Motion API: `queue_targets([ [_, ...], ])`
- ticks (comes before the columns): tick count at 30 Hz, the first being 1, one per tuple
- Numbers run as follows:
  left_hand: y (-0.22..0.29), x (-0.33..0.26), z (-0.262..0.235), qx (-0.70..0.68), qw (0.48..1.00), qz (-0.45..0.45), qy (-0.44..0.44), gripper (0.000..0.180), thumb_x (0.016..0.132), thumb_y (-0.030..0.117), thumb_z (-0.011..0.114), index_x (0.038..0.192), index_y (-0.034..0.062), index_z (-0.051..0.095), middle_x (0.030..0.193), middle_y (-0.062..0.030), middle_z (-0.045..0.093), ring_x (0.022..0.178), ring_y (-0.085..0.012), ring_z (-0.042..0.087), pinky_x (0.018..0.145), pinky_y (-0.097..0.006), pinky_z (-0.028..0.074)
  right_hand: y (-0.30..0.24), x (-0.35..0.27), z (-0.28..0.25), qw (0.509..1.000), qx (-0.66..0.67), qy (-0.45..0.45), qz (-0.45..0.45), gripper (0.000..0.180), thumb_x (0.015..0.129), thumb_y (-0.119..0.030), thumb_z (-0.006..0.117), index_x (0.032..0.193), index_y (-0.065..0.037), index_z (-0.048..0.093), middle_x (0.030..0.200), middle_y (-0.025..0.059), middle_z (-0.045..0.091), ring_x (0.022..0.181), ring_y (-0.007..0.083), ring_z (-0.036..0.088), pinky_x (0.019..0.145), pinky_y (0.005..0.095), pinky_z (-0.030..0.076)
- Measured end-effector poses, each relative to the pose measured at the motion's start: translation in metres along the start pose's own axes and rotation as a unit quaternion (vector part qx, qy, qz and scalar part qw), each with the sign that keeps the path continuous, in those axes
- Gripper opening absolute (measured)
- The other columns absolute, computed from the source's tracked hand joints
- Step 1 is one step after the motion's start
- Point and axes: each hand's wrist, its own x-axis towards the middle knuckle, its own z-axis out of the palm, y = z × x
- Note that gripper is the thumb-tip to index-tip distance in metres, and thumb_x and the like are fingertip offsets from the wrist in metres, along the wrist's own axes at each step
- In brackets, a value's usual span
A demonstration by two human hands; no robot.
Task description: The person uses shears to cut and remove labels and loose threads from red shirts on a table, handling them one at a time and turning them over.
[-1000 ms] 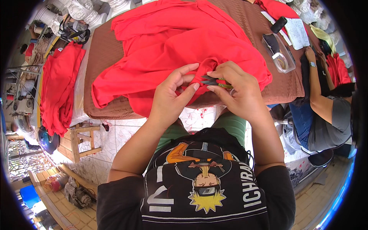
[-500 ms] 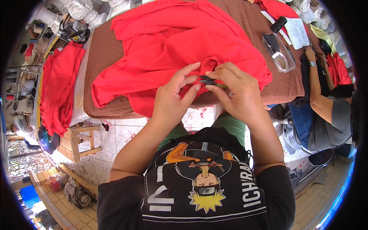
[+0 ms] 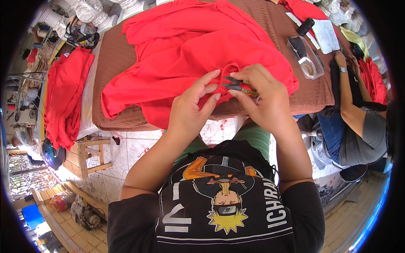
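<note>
A red garment lies spread over a table with a brown quilted cover. My left hand pinches a fold of the red cloth at the table's near edge, fingers stretched toward the right. My right hand holds small thread snips with dark blades and a green-yellow grip, the blades pointing left at the fold between both hands.
A clear plastic box, a dark roll and a paper sheet sit at the table's right. Another person sits at the right side. More red cloth hangs at the left over a wooden stool. Tiled floor below.
The snips' blades now show open at the fold, and my left fingers have stretched out further along the cloth. Both hands stayed at the same spot.
</note>
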Motion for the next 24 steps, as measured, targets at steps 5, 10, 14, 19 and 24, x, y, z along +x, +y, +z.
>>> queue_targets([
  [5,-0.001,0.000,-0.001,0.016,1.000,0.022,0.001,0.040,0.089,0.011,0.065,0.128,0.0104,0.056,0.103,-0.0115,0.071,0.094,-0.0245,0.069,0.076,-0.034,0.054,0.007,0.012,-0.004,0.968,0.124,-0.161,0.146,0.030,0.074,0.000,0.068,0.103,-0.009,0.064,0.081,0.0082,0.061,0.068,0.0225,0.061,0.063,0.0315,0.049],
  [10,0.069,-0.007,-0.078,0.072,0.873,0.073,-0.477,0.029,0.092,0.018,0.063,0.119,0.0083,0.066,0.107,-0.0097,0.071,0.094,-0.0212,0.070,0.084,-0.025,0.051,0.039,0.000,0.017,0.967,0.171,-0.093,0.163,0.032,0.076,0.005,0.066,0.105,-0.010,0.064,0.080,0.0048,0.060,0.072,0.0144,0.060,0.067,0.0262,0.048],
  [14,0.095,0.004,-0.094,0.056,0.888,-0.071,-0.451,0.026,0.089,0.016,0.065,0.114,0.0067,0.066,0.106,-0.0101,0.070,0.095,-0.0206,0.068,0.083,-0.028,0.051,0.032,0.002,0.018,0.959,0.218,-0.020,0.180,0.030,0.079,0.008,0.063,0.103,-0.009,0.064,0.081,-0.0002,0.059,0.077,0.0070,0.058,0.069,0.0233,0.048],
  [19,0.010,0.018,-0.026,0.133,0.987,0.084,-0.038,0.018,0.085,0.009,0.069,0.102,0.0033,0.065,0.097,-0.0086,0.068,0.091,-0.0164,0.064,0.078,-0.028,0.050,0.021,0.003,0.022,0.951,0.259,-0.003,0.168,0.028,0.079,0.007,0.064,0.103,-0.007,0.064,0.083,0.0002,0.061,0.078,0.0070,0.059,0.069,0.0227,0.048],
  [24,-0.006,0.021,-0.002,0.123,0.989,0.055,0.058,0.021,0.080,0.011,0.072,0.096,0.0011,0.063,0.093,-0.0120,0.066,0.080,-0.0277,0.066,0.073,-0.033,0.052,0.004,-0.001,0.018,0.964,0.186,0.023,0.188,0.028,0.078,0.001,0.070,0.104,-0.008,0.063,0.083,0.0031,0.062,0.075,0.0084,0.060,0.066,0.0226,0.048],
])
